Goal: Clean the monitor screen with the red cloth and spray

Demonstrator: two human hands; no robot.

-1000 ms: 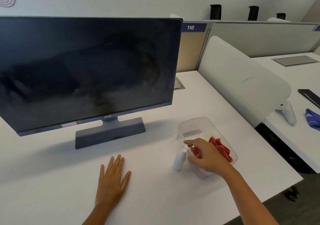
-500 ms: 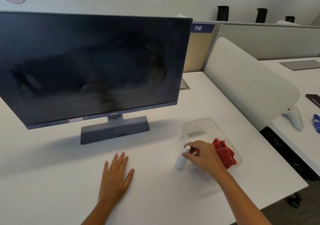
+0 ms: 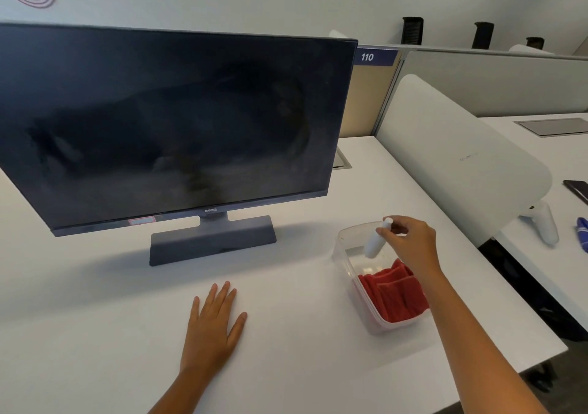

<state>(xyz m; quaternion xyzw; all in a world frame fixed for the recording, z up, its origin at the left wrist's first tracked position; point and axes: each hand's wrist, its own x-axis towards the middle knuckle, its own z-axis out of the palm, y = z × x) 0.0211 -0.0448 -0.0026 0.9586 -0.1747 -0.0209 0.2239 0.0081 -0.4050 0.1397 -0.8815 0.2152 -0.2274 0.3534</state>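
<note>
Holding: the right hand [image 3: 410, 245] pinches the white spray [image 3: 375, 241] near its cap, fingers closed on it, and the spray hangs tilted above the far half of the bin [image 3: 345, 248], off the desk.
Spray: small, white, cap end up toward the fingertips, lower end over the bin's bare bottom.
Cloth: the red cloth [image 3: 394, 296] lies folded in the near half of the bin, pressed against its near wall, just below the right forearm.
Bin: clear plastic, rectangular, standing on the desk [image 3: 95, 334] to the right of the monitor's base.
Monitor: the monitor [image 3: 171, 120] stands upright on its grey base [image 3: 213, 240] at the left of the desk; its screen is dark and smeared with hazy streaks.
Left hand: the left hand [image 3: 214, 324] lies flat, palm down, on the desk in front of the base, fingers straight and close together, thumb out to the side, holding nothing.
Divider: a white rounded divider [image 3: 451, 159] runs along the right edge of the desk, well apart from the bin.
Behind: a partition with a sign reading 110 [image 3: 367, 57] stands past the monitor's right edge.
</note>
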